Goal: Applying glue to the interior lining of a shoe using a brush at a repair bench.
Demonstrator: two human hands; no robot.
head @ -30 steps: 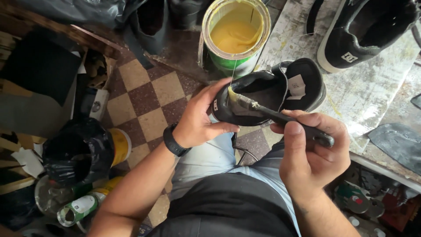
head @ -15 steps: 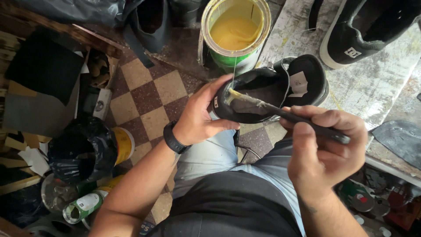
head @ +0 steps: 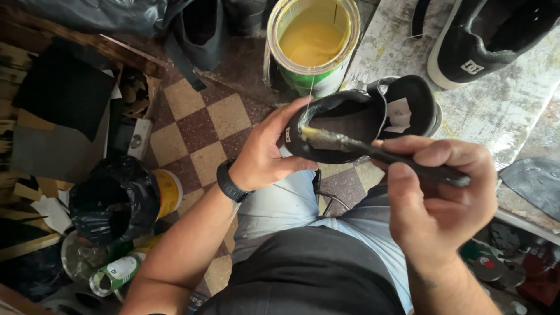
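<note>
My left hand (head: 265, 154) grips the toe end of a black shoe upper (head: 361, 116), holding it sole side up over my lap. My right hand (head: 434, 195) is closed around the dark handle of a brush (head: 373, 151). The brush's glue-coated bristles rest on the left rim of the shoe's underside. A thin strand of glue runs from the shoe up toward an open green can of yellow glue (head: 312, 44) standing just beyond it. A black band sits on my left wrist.
A black and white sneaker (head: 484, 41) lies on the paint-stained worktop (head: 513, 111) at the upper right, with a dark sole piece (head: 536, 186) at its right edge. On the checkered floor at the left stand a bucket lined with a black bag (head: 114, 201), a tin and scrap material.
The brush tip has slid along the shoe's rim toward the toe, and my right hand has drawn slightly right and down. My left hand keeps the same hold on the shoe.
</note>
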